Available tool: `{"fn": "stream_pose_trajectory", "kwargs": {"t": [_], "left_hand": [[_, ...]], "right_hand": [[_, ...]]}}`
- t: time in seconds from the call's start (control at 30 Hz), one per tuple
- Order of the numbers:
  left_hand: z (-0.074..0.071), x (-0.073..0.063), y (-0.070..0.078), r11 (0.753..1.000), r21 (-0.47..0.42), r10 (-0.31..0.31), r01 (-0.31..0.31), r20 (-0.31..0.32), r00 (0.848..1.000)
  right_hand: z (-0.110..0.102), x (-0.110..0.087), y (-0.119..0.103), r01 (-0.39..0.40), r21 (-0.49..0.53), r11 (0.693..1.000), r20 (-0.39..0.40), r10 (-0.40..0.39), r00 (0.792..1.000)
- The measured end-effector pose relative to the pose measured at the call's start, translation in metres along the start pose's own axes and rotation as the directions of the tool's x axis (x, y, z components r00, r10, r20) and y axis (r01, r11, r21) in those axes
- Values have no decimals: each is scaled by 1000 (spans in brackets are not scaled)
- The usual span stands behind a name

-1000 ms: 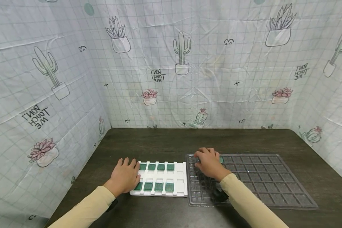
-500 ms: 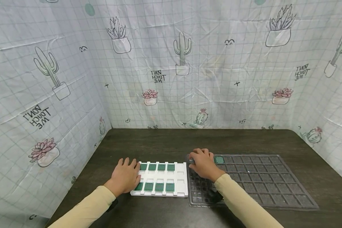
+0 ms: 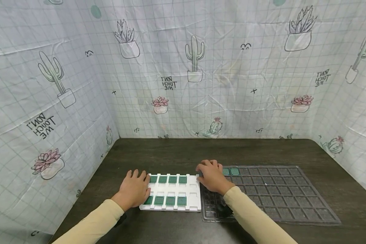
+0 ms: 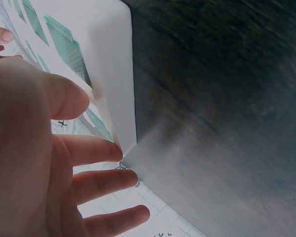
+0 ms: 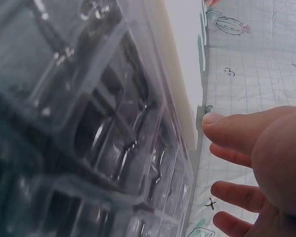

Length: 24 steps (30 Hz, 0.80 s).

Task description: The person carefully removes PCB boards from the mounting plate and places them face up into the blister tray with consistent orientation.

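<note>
In the head view my left hand (image 3: 133, 189) rests on the left end of a white tray (image 3: 192, 188). Its fingers are spread, and the left wrist view shows them beside the tray's edge. Green square chips (image 3: 170, 201) sit in two rows in that tray; its rightmost pockets hold none. My right hand (image 3: 211, 177) hovers over the far left corner of a clear plastic compartment tray (image 3: 280, 189), close to the white tray. No object shows at its fingertips in the right wrist view. Beside this hand, two green chips (image 3: 234, 171) lie in the clear tray's far row.
Both trays lie side by side on a dark wooden table (image 3: 158, 156). Patterned cloth (image 3: 225, 95) hangs behind and at both sides. Part of the clear tray is hidden under my right hand and sleeve (image 3: 256, 213).
My right hand has moved left over the clear tray toward the white tray, bringing two chips into view on its right. My left hand has stayed in place.
</note>
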<state>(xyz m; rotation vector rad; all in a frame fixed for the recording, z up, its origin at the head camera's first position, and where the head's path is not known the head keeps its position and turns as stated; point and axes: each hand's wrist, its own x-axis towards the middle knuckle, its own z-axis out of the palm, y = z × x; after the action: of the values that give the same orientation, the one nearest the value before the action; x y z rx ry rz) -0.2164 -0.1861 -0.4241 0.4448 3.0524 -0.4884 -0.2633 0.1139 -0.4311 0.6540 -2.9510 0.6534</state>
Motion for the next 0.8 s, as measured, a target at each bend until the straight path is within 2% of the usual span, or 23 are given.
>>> {"fn": "stream_pose_trajectory", "kwargs": {"t": [0.5,0.8], "left_hand": [[-2,0,2,1000,6,2,-2,-7,1000],[-4,-1,2,1000,12,10,-10,-22,1000]], "right_hand": [[8,7,-16,20,4,1000,49,-20,999],[14,10,-22,39,-12,999,29,-39,999]]}}
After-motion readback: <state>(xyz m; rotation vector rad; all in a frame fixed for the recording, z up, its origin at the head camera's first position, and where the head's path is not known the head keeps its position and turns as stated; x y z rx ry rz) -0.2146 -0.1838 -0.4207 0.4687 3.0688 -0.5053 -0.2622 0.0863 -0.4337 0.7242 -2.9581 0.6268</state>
